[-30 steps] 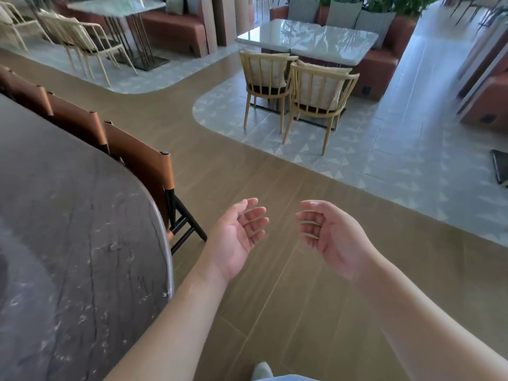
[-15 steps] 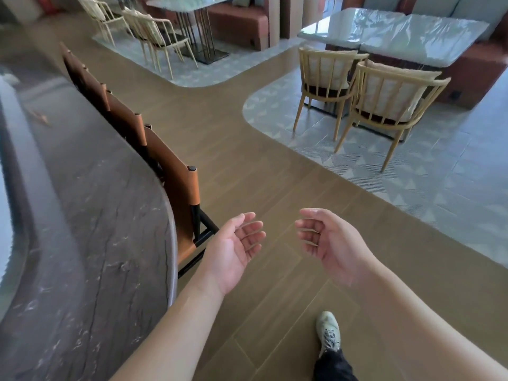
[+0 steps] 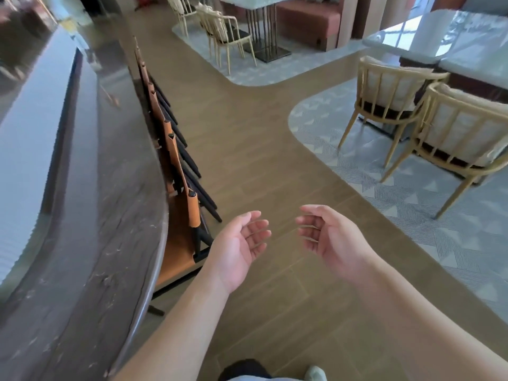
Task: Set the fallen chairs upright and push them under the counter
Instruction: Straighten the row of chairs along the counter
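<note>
Both hands empty, fingers (image 3: 257,233) loosely curled, gripping nothing; left hand (image 3: 237,247) and right hand (image 3: 334,240) hang palms-in over the wood floor (image 3: 261,149). Nearest leather chair (image 3: 182,229) sits to the left, just beside the left hand, so left is closer. It's upright, tucked against the table (image 3: 82,202) edge. Row of chairs (image 3: 165,127) runs away fwd along the table, all standing. No fallen chair in view, no containers; prob. task near done.
</note>
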Tool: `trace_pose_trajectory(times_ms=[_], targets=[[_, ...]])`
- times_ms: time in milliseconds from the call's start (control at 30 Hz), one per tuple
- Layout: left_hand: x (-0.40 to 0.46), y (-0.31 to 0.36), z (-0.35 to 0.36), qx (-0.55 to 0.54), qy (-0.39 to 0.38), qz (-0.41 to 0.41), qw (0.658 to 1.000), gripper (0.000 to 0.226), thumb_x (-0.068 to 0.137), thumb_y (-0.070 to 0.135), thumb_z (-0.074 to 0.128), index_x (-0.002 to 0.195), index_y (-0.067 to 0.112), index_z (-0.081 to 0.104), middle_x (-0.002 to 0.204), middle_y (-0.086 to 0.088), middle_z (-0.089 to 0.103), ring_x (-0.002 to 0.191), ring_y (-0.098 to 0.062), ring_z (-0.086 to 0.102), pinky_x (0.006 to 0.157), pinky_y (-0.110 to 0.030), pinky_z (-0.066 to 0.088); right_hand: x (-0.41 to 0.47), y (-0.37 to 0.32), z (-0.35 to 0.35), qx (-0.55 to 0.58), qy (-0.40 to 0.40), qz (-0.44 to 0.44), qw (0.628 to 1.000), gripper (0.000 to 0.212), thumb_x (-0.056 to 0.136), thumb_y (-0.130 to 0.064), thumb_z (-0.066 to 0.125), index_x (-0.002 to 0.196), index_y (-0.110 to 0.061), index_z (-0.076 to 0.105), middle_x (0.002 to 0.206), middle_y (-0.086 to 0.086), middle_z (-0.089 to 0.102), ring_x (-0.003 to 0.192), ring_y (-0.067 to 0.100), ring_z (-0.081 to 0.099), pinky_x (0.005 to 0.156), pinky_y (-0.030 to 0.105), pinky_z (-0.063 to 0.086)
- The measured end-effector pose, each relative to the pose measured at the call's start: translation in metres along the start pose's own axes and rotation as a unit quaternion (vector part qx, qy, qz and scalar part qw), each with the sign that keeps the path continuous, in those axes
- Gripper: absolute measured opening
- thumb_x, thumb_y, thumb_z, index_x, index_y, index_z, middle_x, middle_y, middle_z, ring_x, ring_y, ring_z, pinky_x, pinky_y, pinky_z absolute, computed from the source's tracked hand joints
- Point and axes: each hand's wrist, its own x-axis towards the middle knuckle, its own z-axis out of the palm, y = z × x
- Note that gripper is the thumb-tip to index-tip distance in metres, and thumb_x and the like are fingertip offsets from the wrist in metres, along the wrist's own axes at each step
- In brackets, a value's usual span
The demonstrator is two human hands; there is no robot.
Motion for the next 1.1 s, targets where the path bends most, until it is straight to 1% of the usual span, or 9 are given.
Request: trace_pose_trajectory(times_ms=[133,233,367,433,533,667,867,1000,1100], targets=[[0.019,0.010,0.000,-0.027,0.040,0.020,0.999,0.027,0.099,0.029,0.052,0.116,0.017,0.069,0.101,-0.004,0.073,0.088,-0.019,0.070,0.082,-0.037,0.048,0.032,-0.011,0.004,-0.017,-0.028,0.024,0.999,0.017,0.088,-0.025,0.064,0.103,-0.018,0.070,0.087,0.004,0.069,0.070,0.017,0.064,0.058,0.029,0.047],[0.037,0.021,-0.006,-0.038,0.065,0.041,0.996,0.028,0.098,0.030,0.053,0.117,0.017,0.069,0.101,-0.004,0.073,0.088,-0.019,0.071,0.082,-0.037,0.049,0.059,-0.018,0.011,-0.026,-0.036,0.041,0.998,0.016,0.090,-0.023,0.063,0.102,-0.016,0.069,0.086,0.004,0.069,0.067,0.017,0.063,0.057,0.029,0.047],[0.073,0.037,-0.022,-0.070,0.085,0.060,0.992,0.030,0.098,0.031,0.052,0.119,0.016,0.067,0.101,-0.003,0.073,0.088,-0.018,0.071,0.081,-0.036,0.049,0.099,-0.027,0.024,-0.041,-0.054,0.045,0.997,0.017,0.089,-0.024,0.063,0.103,-0.016,0.069,0.085,0.004,0.069,0.067,0.015,0.064,0.054,0.027,0.047],[0.097,0.048,-0.029,-0.085,0.088,0.064,0.990,0.030,0.098,0.031,0.051,0.119,0.016,0.067,0.101,-0.003,0.073,0.088,-0.017,0.071,0.080,-0.035,0.049,0.121,-0.033,0.031,-0.053,-0.059,0.047,0.996,0.021,0.085,-0.026,0.065,0.103,-0.016,0.069,0.085,0.004,0.069,0.067,0.016,0.063,0.053,0.027,0.048],[0.140,0.065,-0.036,-0.101,0.087,0.061,0.989,0.030,0.099,0.032,0.050,0.118,0.017,0.068,0.102,-0.003,0.073,0.088,-0.018,0.071,0.080,-0.035,0.050,0.159,-0.045,0.041,-0.068,-0.048,0.048,0.995,0.033,0.074,-0.030,0.067,0.103,-0.014,0.069,0.085,0.004,0.069,0.067,0.017,0.063,0.055,0.028,0.048],[0.202,0.095,-0.046,-0.139,0.082,0.042,0.986,0.027,0.098,0.030,0.052,0.116,0.016,0.068,0.099,-0.004,0.073,0.085,-0.019,0.071,0.078,-0.035,0.051,0.220,-0.062,0.056,-0.072,-0.023,0.050,0.996,0.025,0.083,-0.026,0.065,0.103,-0.013,0.071,0.086,0.007,0.069,0.068,0.018,0.063,0.057,0.030,0.049],[0.274,0.151,-0.079,-0.160,0.078,0.042,0.983,0.027,0.097,0.029,0.053,0.115,0.016,0.069,0.099,-0.005,0.072,0.087,-0.020,0.071,0.079,-0.036,0.051,0.311,-0.083,0.123,-0.098,-0.051,0.055,0.992,0.030,0.077,-0.029,0.066,0.102,-0.014,0.070,0.086,0.007,0.070,0.067,0.017,0.064,0.055,0.028,0.050],[0.302,0.190,-0.107,-0.169,0.104,0.062,0.978,0.027,0.097,0.030,0.054,0.115,0.015,0.070,0.098,-0.005,0.073,0.085,-0.020,0.071,0.083,-0.036,0.049,0.356,-0.086,0.170,-0.112,-0.089,0.063,0.988,0.028,0.074,-0.031,0.068,0.098,-0.016,0.073,0.089,0.008,0.071,0.069,0.018,0.065,0.056,0.030,0.051],[0.313,0.210,-0.126,-0.178,0.126,0.080,0.973,0.028,0.097,0.030,0.054,0.114,0.015,0.070,0.100,-0.005,0.073,0.085,-0.019,0.071,0.083,-0.036,0.050,0.381,-0.085,0.195,-0.128,-0.104,0.079,0.983,0.030,0.072,-0.033,0.070,0.097,-0.018,0.075,0.090,0.007,0.072,0.070,0.018,0.065,0.055,0.030,0.052]])
